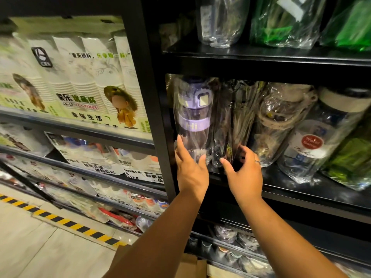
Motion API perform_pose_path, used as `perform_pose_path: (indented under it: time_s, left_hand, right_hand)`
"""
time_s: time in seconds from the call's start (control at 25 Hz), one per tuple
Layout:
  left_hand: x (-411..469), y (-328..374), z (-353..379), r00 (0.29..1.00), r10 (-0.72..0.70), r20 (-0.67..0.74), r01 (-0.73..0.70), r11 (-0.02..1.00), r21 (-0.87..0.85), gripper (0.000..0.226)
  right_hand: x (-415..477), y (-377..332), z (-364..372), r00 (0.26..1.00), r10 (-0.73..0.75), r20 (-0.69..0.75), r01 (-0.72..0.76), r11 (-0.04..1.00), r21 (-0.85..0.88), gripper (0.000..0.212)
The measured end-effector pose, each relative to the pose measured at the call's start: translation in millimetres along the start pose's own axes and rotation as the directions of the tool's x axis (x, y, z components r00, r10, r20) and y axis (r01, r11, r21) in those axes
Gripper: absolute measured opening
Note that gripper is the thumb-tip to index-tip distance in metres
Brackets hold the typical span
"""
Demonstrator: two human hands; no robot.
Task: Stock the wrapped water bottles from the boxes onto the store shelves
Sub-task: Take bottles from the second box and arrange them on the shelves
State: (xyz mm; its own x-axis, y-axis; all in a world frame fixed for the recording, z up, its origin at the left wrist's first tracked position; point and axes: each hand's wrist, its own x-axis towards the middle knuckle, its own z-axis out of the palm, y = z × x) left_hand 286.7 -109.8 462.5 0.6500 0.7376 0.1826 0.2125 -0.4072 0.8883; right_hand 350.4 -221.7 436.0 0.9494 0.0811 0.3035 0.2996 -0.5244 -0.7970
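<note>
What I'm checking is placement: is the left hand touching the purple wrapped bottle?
Touching. The head view shows the left hand with its fingers and thumb laid against the plastic wrap at the base of the purple wrapped bottle.

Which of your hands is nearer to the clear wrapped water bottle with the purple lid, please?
Left. The left hand touches the base of the purple-lidded wrapped bottle; the right hand sits further right, by the dark wrapped bottle.
</note>
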Motion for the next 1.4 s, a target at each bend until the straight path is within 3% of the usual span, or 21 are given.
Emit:
perform_pose_path:
  time_s: [0.4, 0.56, 0.76, 0.84, 0.96, 1.16, 1.28, 1.4]
  left_hand:
    - [18, -13, 11, 0.999, 0.012, 0.034, -0.015, 0.997, 0.078, 0.086]
    - [0, -25, 5, 0.984, 0.102, 0.148, -0.132, 0.969, 0.21, 0.095]
    - [-42, -48, -9, 0.922, 0.239, 0.303, -0.321, 0.912, 0.256, 0.092]
    - [-59, -62, -17, 0.855, 0.357, 0.376, -0.463, 0.851, 0.246, 0.084]
    - [-94, -73, -17, 0.713, 0.487, 0.504, -0.65, 0.73, 0.214, 0.08]
    - [-187, -63, 13, 0.488, 0.403, 0.774, -0.74, 0.662, 0.122, 0.079]
    - [-248, -44, 38, 0.369, 0.4, 0.839, -0.831, 0.546, 0.105, 0.072]
    - [-310, -16, 71, 0.248, 0.347, 0.905, -0.857, 0.514, 0.038, 0.076]
  right_hand:
    - [3, -2, 7, 0.999, 0.003, -0.04, -0.007, 0.996, -0.092, 0.072]
    - [-1, -7, 10, 0.999, -0.016, -0.034, 0.006, 0.963, -0.268, 0.073]
    - [-48, -3, -7, 0.999, -0.013, -0.031, 0.001, 0.934, -0.356, 0.075]
    - [-92, 17, -23, 0.997, -0.009, -0.082, -0.031, 0.875, -0.483, 0.071]
    - [-161, 52, -58, 0.989, 0.114, -0.097, -0.15, 0.748, -0.647, 0.072]
    - [-251, 103, -150, 0.907, 0.371, -0.2, -0.388, 0.55, -0.74, 0.076]
    - [-291, 129, -210, 0.838, 0.465, -0.287, -0.511, 0.479, -0.714, 0.074]
    - [-330, 164, -277, 0.791, 0.493, -0.363, -0.578, 0.407, -0.707, 0.068]
